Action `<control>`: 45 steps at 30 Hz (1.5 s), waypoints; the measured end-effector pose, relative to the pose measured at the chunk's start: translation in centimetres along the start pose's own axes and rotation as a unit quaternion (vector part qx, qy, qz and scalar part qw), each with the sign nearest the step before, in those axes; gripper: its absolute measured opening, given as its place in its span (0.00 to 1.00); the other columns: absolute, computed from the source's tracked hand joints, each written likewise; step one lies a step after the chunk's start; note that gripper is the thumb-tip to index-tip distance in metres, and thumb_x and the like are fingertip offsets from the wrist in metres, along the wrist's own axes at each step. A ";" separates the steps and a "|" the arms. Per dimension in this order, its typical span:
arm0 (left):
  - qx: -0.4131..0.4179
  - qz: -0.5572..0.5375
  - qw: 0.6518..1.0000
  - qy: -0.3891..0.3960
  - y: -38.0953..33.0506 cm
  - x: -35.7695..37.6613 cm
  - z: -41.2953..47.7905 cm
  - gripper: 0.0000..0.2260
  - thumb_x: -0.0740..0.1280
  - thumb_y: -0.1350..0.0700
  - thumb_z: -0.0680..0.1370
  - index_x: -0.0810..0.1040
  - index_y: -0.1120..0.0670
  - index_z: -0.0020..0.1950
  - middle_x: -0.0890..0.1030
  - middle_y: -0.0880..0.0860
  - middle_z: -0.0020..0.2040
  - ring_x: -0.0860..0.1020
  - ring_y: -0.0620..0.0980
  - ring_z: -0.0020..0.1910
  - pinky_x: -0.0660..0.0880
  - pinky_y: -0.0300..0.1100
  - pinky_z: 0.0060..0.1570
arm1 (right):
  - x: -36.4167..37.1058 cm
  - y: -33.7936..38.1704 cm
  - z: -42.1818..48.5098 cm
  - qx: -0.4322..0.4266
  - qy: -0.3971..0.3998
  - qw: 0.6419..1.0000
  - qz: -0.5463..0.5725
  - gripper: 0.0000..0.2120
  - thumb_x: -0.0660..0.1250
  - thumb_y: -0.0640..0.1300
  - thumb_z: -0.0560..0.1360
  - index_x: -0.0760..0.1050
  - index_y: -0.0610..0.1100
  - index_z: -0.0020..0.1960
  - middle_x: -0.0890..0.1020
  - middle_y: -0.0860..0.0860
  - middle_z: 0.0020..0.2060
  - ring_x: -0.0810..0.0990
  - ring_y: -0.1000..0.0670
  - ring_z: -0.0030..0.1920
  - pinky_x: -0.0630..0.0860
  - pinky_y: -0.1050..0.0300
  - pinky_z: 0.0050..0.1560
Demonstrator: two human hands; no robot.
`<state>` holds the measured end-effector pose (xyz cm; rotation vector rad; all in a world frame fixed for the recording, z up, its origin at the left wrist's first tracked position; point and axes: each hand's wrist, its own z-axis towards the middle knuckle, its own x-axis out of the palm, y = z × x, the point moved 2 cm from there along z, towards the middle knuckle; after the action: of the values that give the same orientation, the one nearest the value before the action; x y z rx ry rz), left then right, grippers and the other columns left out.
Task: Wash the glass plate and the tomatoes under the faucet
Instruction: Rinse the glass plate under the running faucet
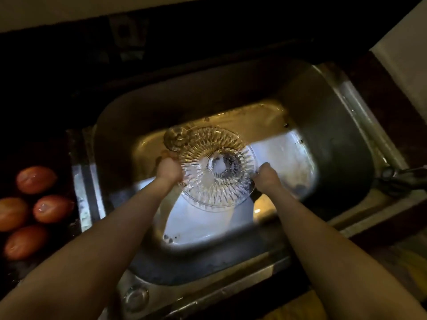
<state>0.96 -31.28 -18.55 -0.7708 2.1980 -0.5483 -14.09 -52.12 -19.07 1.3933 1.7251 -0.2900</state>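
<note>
A clear ribbed glass plate is held over the middle of the steel sink, tilted toward me. My left hand grips its left rim and my right hand grips its right rim. Several red tomatoes lie on the dark counter left of the sink, among them one at the top, one nearer the sink and one at the bottom; they look wet. A faucet sits at the sink's right edge. No running water can be made out.
The sink drain shows just behind the plate. A small round fitting sits on the sink's near rim. Dark counter surrounds the sink, and a pale wall rises at the far right. The scene is dim apart from a lit patch in the basin.
</note>
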 end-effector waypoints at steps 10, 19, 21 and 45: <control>0.149 -0.177 0.971 -0.061 -6.9 -0.7 -6.0 0.07 0.53 0.54 0.82 0.69 0.53 0.50 0.74 0.53 0.36 0.75 0.49 0.33 0.73 0.36 0.26 | -9.9 0.0 -5.0 -0.059 -0.110 0.978 0.167 0.08 0.65 0.39 0.73 0.70 0.40 0.52 0.75 0.43 0.44 0.76 0.44 0.45 0.73 0.50 0.46; 0.272 -0.189 0.939 -0.089 -14.1 1.0 -10.3 0.05 0.53 0.56 0.82 0.67 0.54 0.52 0.70 0.47 0.35 0.69 0.43 0.33 0.67 0.35 0.29 | -21.4 -3.5 -14.5 -0.079 -0.486 0.870 0.023 0.13 0.56 0.44 0.79 0.72 0.42 0.59 0.78 0.42 0.56 0.76 0.42 0.55 0.75 0.45 0.49; 0.285 -0.189 0.937 -0.075 -15.0 1.5 -11.0 0.04 0.52 0.56 0.82 0.66 0.53 0.52 0.69 0.48 0.34 0.69 0.44 0.32 0.66 0.39 0.30 | -21.4 -4.7 -14.4 -0.008 -0.450 0.893 0.013 0.16 0.55 0.45 0.79 0.68 0.42 0.65 0.75 0.42 0.61 0.76 0.41 0.57 0.74 0.45 0.52; 0.279 -0.204 0.937 -0.050 -20.8 5.4 -13.0 0.12 0.51 0.57 0.82 0.66 0.61 0.62 0.67 0.49 0.35 0.66 0.44 0.31 0.61 0.25 0.18 | -20.6 -6.3 -10.4 0.082 -0.353 0.929 0.074 0.14 0.51 0.43 0.81 0.69 0.34 0.52 0.78 0.34 0.48 0.78 0.33 0.48 0.74 0.45 0.44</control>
<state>-4.38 -48.14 -0.79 -0.9105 1.6544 -1.2446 -24.81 -61.49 0.19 1.3063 1.0121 -0.7621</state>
